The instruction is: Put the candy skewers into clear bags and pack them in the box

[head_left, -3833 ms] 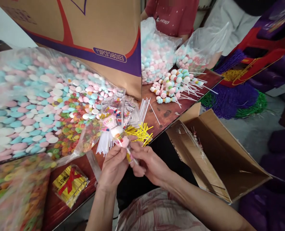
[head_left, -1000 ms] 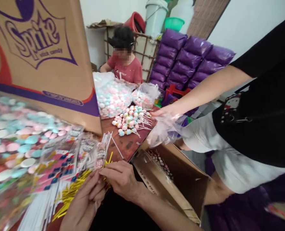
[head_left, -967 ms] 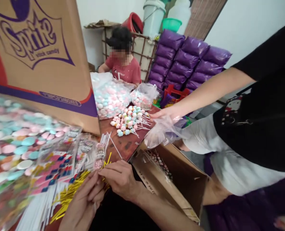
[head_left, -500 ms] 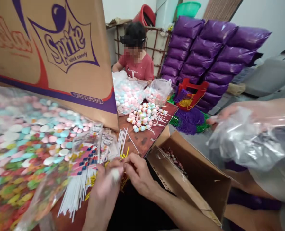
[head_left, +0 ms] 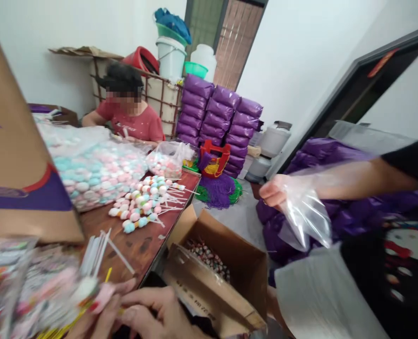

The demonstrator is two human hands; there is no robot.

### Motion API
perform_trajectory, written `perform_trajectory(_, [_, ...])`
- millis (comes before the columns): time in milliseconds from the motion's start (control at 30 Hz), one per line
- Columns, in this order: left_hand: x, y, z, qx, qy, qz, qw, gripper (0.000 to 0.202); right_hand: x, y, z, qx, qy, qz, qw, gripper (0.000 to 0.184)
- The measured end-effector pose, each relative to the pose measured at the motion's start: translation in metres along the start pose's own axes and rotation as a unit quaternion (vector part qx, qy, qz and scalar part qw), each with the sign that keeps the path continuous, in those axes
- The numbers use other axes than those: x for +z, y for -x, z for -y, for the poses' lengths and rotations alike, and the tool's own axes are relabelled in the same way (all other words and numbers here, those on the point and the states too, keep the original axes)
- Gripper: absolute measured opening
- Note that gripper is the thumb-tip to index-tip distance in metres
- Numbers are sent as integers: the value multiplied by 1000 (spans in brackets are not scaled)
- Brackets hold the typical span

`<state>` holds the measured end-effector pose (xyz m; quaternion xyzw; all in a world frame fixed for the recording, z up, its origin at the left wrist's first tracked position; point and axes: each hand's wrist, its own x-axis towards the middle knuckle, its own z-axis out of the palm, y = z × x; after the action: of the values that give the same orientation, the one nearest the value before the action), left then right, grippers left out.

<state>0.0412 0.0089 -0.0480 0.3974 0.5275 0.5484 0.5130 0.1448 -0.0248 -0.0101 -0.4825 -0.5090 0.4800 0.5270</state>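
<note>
Low in the view, my left hand (head_left: 101,320) is closed around a marshmallow candy stick, whose white and pink marshmallows (head_left: 103,295) show above the fingers. My right hand (head_left: 155,308) meets it from the right, thumb and fingers pinched together. A bit of yellow, seemingly a twist tie (head_left: 121,311), shows at its fingertips; blur hides the detail. More yellow twist ties (head_left: 65,326) lie beside my left hand. Printed clear candy bags (head_left: 46,268) are heaped at the left. White sticks (head_left: 94,254) rest on the table just beyond my hands.
A large carton (head_left: 18,155) stands at left. Finished marshmallow sticks (head_left: 141,202) lie near the table edge by a big marshmallow bag (head_left: 95,165). An open cardboard box (head_left: 244,254) sits at right. One co-worker (head_left: 134,117) sits opposite; another person's hand (head_left: 275,190) holds a clear bag (head_left: 307,216).
My view has swung right and up, so my hands and the table appear lower and further left. The person at right has raised the clear bag, which now hangs from the hand.
</note>
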Motion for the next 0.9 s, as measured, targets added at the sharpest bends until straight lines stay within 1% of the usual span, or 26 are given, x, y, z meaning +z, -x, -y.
perform_trajectory(33, [3, 5, -1, -7, -25, 7, 1000, 31, -3, 6, 0, 0, 0, -11, 1000, 17])
perform_trajectory(67, [6, 13, -3, -14, -54, 10, 998, 31, -9, 13, -1, 16, -10, -33, 999, 16])
perform_trajectory(100, [9, 20, -6, -9, -96, 43, 994, 28, -16, 19, -3, 36, -19, -46, 998, 15])
perform_trajectory(133, [13, 27, -9, 11, -117, 80, 990, 25, -26, 25, -9, 52, -24, -60, 997, 13])
perform_trajectory(167, [17, 32, -11, 35, -120, 115, 985, 23, -40, 29, -17, 66, -32, -77, 994, 11])
perform_trajectory(200, [20, 35, -13, 52, -122, 141, 981, 24, -56, 31, -28, 80, -53, -109, 989, 9])
perform_trajectory(233, [20, 35, -14, 70, -126, 137, 980, 25, -74, 32, -42, 89, -89, -168, 978, 6])
perform_trajectory(267, [17, 34, -16, 92, -126, 117, 981, 24, -93, 30, -58, 111, -122, -205, 965, 7])
perform_trajectory(333, [0, 30, -20, 132, -141, 60, 979, 20, -127, 23, -86, 159, -181, -251, 938, 8])
perform_trajectory(367, [-12, 28, -23, 144, -158, 19, 977, 19, -140, 19, -96, 197, -182, -255, 929, 10])
perform_trajectory(400, [-26, 26, -27, 148, -175, -21, 973, 18, -148, 15, -101, 243, -163, -229, 928, 11])
perform_trajectory(433, [-41, 24, -31, 144, -189, -55, 970, 18, -152, 12, -100, 251, -139, -221, 932, 12])
perform_trajectory(467, [-55, 22, -35, 133, -201, -80, 967, 17, -152, 8, -94, 248, -129, -199, 939, 12])
perform_trajectory(500, [-68, 19, -38, 124, -208, -110, 964, 17, -149, 5, -82, 229, -130, -209, 942, 17])
perform_trajectory(567, [-86, 11, -40, 102, -208, -151, 961, 21, -136, 0, -47, 175, -159, -176, 956, 30])
perform_trajectory(600, [-91, 8, -40, 90, -209, -151, 962, 23, -130, -3, -28, 138, -175, -156, 962, 37])
perform_trajectory(633, [-94, 5, -39, 86, -213, -154, 961, 25, -124, -4, -9, 106, -187, -134, 967, 39])
perform_trajectory(667, [-94, 4, -39, 86, -220, -155, 959, 25, -120, -5, 8, 72, -192, -117, 972, 36])
perform_trajectory(733, [-92, 3, -39, 98, -244, -155, 952, 25, -116, -4, 31, 13, -184, -53, 981, 33])
perform_trajectory(800, [-92, 4, -42, 121, -278, -159, 940, 23, -113, -4, 37, -12, -163, 18, 986, 29])
perform_trajectory(833, [-94, 2, -45, 135, -298, -165, 930, 22, -110, -4, 34, -9, -144, 49, 988, 27])
perform_trajectory(900, [-101, -5, -53, 168, -347, -196, 902, 21, -97, -5, 24, 22, -98, 101, 990, 24])
